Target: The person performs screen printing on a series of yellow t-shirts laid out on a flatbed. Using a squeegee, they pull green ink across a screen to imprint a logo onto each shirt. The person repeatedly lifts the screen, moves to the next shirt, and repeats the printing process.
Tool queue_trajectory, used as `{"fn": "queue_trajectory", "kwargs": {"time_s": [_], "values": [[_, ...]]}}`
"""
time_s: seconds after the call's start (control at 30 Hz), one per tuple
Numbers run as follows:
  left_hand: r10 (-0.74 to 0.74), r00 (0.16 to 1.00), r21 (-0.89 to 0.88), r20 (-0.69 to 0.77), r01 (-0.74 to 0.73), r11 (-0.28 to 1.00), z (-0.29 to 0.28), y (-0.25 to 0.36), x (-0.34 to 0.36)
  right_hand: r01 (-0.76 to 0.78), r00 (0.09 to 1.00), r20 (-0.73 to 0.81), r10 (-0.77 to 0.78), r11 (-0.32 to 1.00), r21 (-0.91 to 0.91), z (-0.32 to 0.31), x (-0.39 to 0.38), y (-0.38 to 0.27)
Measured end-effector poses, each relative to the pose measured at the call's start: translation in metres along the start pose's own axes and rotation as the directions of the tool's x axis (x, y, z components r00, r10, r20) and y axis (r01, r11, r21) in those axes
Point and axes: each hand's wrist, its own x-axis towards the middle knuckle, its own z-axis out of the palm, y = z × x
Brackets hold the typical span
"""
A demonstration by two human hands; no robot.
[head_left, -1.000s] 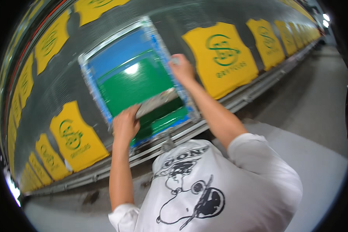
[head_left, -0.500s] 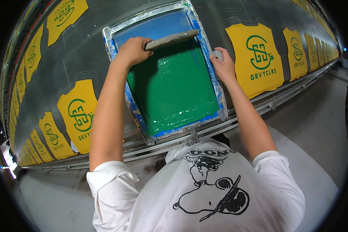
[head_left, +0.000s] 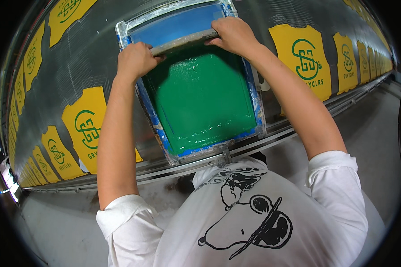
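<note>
A squeegee (head_left: 185,41) with a worn grey handle lies across the far part of a screen printing frame (head_left: 156,132). My left hand (head_left: 137,61) is closed round its left end, and my right hand (head_left: 233,36) grips the right end. Green ink (head_left: 205,95) coats most of the mesh on the near side of the squeegee. Beyond it a blue strip of mesh (head_left: 178,24) shows. The frame's edges are smeared with blue and white. The squeegee's blade is hidden in the ink and shadow.
The frame rests on a long dark printing table (head_left: 120,35). Yellow shirt panels (head_left: 305,60) with green prints lie in rows to both sides. A metal rail (head_left: 272,143) runs along the near edge, with a clamp (head_left: 226,154) at the frame's near side.
My right hand has left the frame's right edge and taken hold of the squeegee's right end. The left hand, still gripping, has shifted slightly left and nearer.
</note>
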Motion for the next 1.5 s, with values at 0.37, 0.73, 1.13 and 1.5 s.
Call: {"fn": "queue_trajectory", "kwargs": {"time_s": [0.37,0.73,1.13,1.5], "values": [[0.012,1.000,-0.041,0.000,-0.012,0.999,0.005,-0.005,0.005,0.039,0.995,-0.090,-0.042,0.999,-0.035,0.015,0.007,0.006],[0.023,0.994,0.015,-0.104,-0.021,1.000,0.027,0.005,-0.022,0.018,0.999,-0.050,-0.018,1.000,-0.004,0.004,-0.020,-0.010],[-0.064,0.998,-0.048,0.017,0.065,0.997,0.069,0.065,-0.152,0.059,0.996,-0.070,-0.055,0.997,0.047,0.007,-0.154,-0.058],[-0.053,0.981,-0.175,-0.185,0.020,0.984,0.137,0.099,-0.275,0.007,0.997,-0.082,0.006,0.987,0.158,-0.003,-0.282,-0.118]]}}
